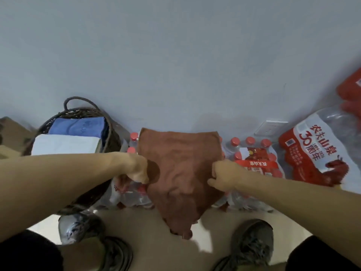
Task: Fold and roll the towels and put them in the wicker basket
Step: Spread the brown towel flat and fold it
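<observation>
Pale wall behind; left hand (137,169) and right hand (224,176) each pinch brown towel (179,173) edge, fingers curled

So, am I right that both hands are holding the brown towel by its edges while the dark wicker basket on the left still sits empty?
Not quite: the head view shows the dark wicker basket already holds a blue folded towel and a white folded towel. The rest stands: the left hand and right hand grip the brown towel by its edges.
</observation>
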The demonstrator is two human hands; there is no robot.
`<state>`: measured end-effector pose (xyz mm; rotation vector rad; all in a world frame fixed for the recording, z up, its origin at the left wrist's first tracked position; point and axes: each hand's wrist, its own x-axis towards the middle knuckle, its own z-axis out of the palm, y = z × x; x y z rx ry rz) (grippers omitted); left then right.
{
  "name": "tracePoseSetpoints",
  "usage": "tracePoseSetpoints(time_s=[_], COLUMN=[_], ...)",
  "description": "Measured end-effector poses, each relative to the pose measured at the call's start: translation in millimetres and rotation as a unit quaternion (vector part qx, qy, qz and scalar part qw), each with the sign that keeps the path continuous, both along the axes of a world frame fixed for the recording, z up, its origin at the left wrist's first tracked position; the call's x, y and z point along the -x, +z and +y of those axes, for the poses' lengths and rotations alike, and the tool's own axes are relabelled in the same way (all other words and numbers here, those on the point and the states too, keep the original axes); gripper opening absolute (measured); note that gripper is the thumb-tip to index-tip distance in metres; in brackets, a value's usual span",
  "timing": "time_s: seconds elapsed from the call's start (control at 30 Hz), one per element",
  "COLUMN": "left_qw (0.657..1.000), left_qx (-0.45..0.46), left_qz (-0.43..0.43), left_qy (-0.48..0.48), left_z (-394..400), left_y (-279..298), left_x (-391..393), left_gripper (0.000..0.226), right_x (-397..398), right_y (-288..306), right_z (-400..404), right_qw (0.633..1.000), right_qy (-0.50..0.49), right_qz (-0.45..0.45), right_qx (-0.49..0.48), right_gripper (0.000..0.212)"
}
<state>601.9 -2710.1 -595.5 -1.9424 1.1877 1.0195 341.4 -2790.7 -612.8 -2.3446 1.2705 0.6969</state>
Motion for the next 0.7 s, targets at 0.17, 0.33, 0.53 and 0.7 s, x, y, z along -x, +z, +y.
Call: tracePoseSetpoints(time_s=[0.17,0.33,0.53,0.7], left_qw=[0.977,0.898,0.759,0.716], left_qx=[0.197,0.369,0.482,0.457], left_qz=[-0.008,-0.008,0.127,0.244], left_qy=[0.079,0.241,0.418,0.468], left_z=[19.4,47.5,53.1,59.2], left_y=[-28.1,-59.3,-59.5,-58.8], left_x=[17.1,40.4,41.0,28.3], left_gripper=[0.038,0.025,0.018,0.038], right_x=[17.4,14.0,24.1,33.3], right_y=[-32.7,-51.8,-58.1,-58.0], right_z=[27.4,55.2,59.7,57.3], right_qw=[0.994,0.941,0.871,0.816], right_qy=[-0.093,-0.316,-0.426,-0.476], right_qz=[0.006,-0.085,-0.226,-0.306], right_qx=[0.054,0.084,0.090,0.120], right_gripper=[0.071,0.083,0.023,0.016])
